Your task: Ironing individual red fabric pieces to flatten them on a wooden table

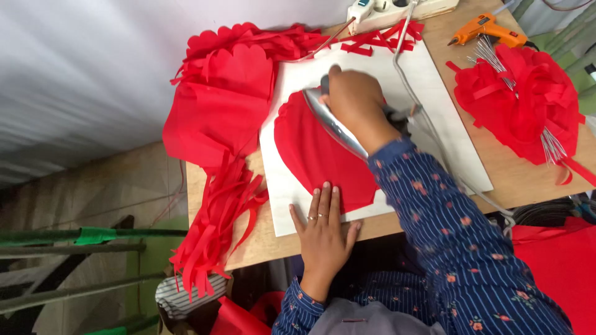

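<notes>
My right hand (352, 99) grips the handle of a silver clothes iron (329, 121), whose soleplate rests on a rounded piece of red fabric (310, 155). That fabric lies on a white board (434, 111) on the wooden table. My left hand (323, 226) lies flat, fingers together, pressing the near edge of the red fabric against the board. A grey cord (413, 80) runs from the iron toward the far side of the table.
Red fabric pieces (217, 105) and cut strips (217, 217) pile at the table's left edge. A heap of red pieces with metal wires (528, 105) sits right. An orange glue gun (487, 28) and a white power strip (385, 9) lie at the far edge.
</notes>
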